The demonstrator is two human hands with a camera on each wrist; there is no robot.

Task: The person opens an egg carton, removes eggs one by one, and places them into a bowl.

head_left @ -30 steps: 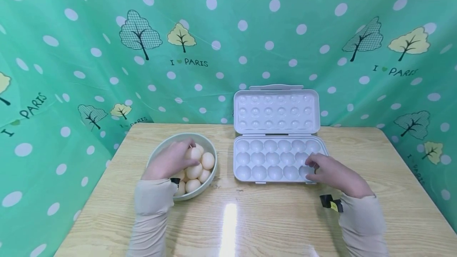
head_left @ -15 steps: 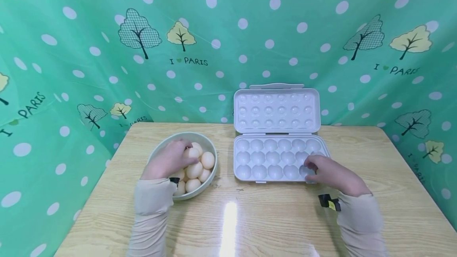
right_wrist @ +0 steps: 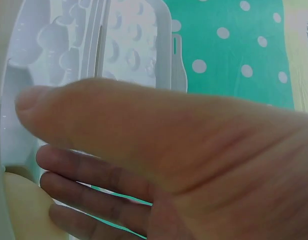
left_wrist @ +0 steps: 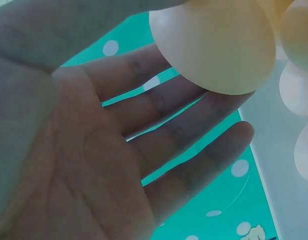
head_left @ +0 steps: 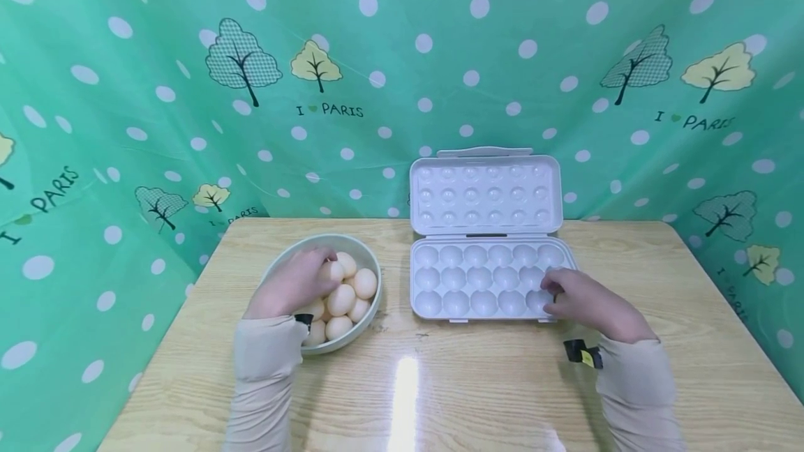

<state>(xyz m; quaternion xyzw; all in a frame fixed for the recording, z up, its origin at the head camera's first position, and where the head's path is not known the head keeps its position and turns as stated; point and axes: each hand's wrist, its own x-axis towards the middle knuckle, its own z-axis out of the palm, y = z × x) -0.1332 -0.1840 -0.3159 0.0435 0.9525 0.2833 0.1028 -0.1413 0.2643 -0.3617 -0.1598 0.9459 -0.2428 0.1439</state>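
Note:
My left hand (head_left: 292,284) is inside the pale green bowl (head_left: 375,312). It holds an egg (left_wrist: 214,45) between thumb and fingertips, and the little finger stays off it. Several more pale eggs (head_left: 340,300) fill the bowl around the hand. My right hand (head_left: 587,304) hovers at the right end of the egg box (head_left: 440,318), fingers loosely bent and gripping nothing I can see. In the right wrist view an egg (right_wrist: 29,210) sits in a cup close to those fingertips; whether they touch it I cannot tell. The head view hides that cup behind the hand.
The box's lid (head_left: 486,194) stands raised at the back, near a green dotted curtain (head_left: 389,33). Rows of bare cups (head_left: 484,302) extend left from the right hand. Bowl and box rest apart on a wooden table (head_left: 352,396).
The held egg has shifted a little left with my left hand, and the fingers now cover more of it. My right hand has hardly moved.

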